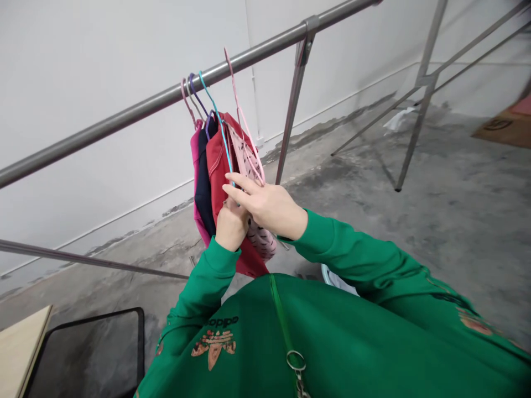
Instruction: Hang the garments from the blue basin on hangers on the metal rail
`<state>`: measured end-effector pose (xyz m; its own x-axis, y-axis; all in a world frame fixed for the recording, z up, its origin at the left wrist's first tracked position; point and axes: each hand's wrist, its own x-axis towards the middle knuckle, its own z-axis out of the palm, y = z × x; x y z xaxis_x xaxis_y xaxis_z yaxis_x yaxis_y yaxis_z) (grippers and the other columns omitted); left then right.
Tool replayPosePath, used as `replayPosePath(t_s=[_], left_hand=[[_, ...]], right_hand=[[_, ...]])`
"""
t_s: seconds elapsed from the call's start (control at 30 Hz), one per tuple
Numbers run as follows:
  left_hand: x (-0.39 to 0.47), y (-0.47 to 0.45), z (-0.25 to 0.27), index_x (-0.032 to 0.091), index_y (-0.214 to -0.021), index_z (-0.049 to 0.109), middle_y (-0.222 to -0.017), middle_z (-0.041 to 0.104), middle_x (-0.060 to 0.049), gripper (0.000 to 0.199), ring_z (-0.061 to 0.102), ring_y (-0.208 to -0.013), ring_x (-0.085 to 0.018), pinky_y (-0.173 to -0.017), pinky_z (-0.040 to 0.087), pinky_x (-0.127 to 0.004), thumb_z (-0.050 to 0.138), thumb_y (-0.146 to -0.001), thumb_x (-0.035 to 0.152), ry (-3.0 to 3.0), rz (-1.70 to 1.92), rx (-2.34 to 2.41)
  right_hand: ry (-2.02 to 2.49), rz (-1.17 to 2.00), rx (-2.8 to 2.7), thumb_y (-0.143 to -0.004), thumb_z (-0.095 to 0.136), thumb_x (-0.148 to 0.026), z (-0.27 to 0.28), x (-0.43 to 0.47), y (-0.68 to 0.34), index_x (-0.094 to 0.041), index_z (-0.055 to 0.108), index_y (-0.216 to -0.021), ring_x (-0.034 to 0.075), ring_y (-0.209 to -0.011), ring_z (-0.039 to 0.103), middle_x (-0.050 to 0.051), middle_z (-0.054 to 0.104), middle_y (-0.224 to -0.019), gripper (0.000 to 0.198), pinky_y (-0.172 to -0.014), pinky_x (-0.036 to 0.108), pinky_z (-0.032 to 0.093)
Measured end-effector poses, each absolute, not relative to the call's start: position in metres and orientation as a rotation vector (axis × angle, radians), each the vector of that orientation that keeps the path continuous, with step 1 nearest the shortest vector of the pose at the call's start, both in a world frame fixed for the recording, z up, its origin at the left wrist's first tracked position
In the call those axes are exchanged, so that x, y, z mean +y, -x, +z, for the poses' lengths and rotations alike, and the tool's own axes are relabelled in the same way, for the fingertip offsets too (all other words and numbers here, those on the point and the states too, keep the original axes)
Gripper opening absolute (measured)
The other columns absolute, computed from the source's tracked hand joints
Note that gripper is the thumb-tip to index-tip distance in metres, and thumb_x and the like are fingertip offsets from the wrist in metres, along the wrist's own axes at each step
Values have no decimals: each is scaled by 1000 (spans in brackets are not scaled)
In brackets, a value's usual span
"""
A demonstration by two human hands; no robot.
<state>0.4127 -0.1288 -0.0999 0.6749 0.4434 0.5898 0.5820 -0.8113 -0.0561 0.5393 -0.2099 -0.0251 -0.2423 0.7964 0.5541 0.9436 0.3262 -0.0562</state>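
A pink hanger reaches up to the metal rail, its hook end at rail height. Pink cloth with dark marks, a garment, hangs at this hanger. My right hand is closed on the patterned garment near the hanger's lower end, with two fingers stretched left. Just below it, my left hand is curled; its fingertips are mostly hidden behind the right hand. Beside them hang a red garment, a blue hanger, a dark navy garment and a magenta garment.
The grey metal rail slopes across, with a leg behind my hands. Another metal frame and a cardboard box stand at right. A black-edged panel and a pale board are at lower left.
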Motion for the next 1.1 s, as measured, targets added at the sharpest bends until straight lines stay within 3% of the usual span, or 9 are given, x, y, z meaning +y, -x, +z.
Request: replayPosePath(t_s=[0.17,0.37,0.47,0.63,0.73,0.8,0.9,1.0,1.1], left_hand=[[-128,-405,-96,12,-99,66,-89,67,-15,26,62,-77,-25,-66,47,-36,44,-87,10,2584,-649,-739],[-141,-410,-106,13,-86,68,-67,61,-10,27,57,-67,-23,-70,45,-38,42,-90,11,2412,-799,-671],[-142,-409,-108,15,-82,68,-66,59,-9,23,54,-66,-22,-67,41,-36,46,-88,13,2441,-862,-731],[-137,-405,-105,17,-79,65,-70,58,-9,16,53,-70,-23,-64,36,-33,51,-82,11,2533,-876,-809],[-136,-403,-103,20,-71,61,-66,55,-7,18,51,-68,-22,-62,34,-32,50,-83,13,2510,-856,-778],[-135,-401,-103,20,-70,60,-64,54,-6,18,50,-66,-21,-61,33,-31,50,-84,13,2485,-892,-742],[-133,-399,-104,20,-71,59,-61,52,-5,17,49,-64,-21,-60,32,-31,49,-81,10,2480,-948,-708],[-132,-398,-105,20,-69,56,-59,50,-4,17,47,-62,-20,-59,32,-30,49,-80,10,2472,-981,-679],[-134,-399,-105,20,-68,56,-62,52,-5,17,48,-63,-19,-59,33,-30,50,-80,9,2452,-1035,-668]], right_hand=[[1584,-397,-2264,-93,36,-9,-38,-192,-537,-12,59,-126,20,-101,64,9,40,-151,40,-71,32,55],[1324,-387,-2210,-95,38,-11,-52,-174,-547,-8,61,-121,23,-122,54,15,48,-144,35,-91,37,55],[1162,-360,-2184,-94,37,-10,-57,-164,-551,-6,61,-119,23,-131,48,17,52,-139,34,-105,42,48],[945,-200,-2108,-92,32,-9,-67,-153,-559,-7,58,-123,21,-133,48,19,51,-140,40,-108,43,46],[787,56,-1900,-95,36,-19,-75,-156,-563,-14,58,-122,19,-120,59,15,60,-130,35,-99,36,52],[774,255,-1581,-96,42,-32,-83,-161,-564,-19,54,-122,15,-90,70,11,67,-114,32,-78,30,58],[786,457,-1111,-90,52,-47,-97,-169,-565,-23,46,-118,9,-52,61,0,67,-82,37,-51,23,52],[815,555,-962,-83,61,-50,-107,-174,-570,-24,43,-112,10,-46,57,-5,61,-69,42,-46,22,49],[944,580,-1051,-88,54,-50,-101,-177,-575,-23,50,-103,10,-50,56,-1,62,-71,32,-49,24,47]])
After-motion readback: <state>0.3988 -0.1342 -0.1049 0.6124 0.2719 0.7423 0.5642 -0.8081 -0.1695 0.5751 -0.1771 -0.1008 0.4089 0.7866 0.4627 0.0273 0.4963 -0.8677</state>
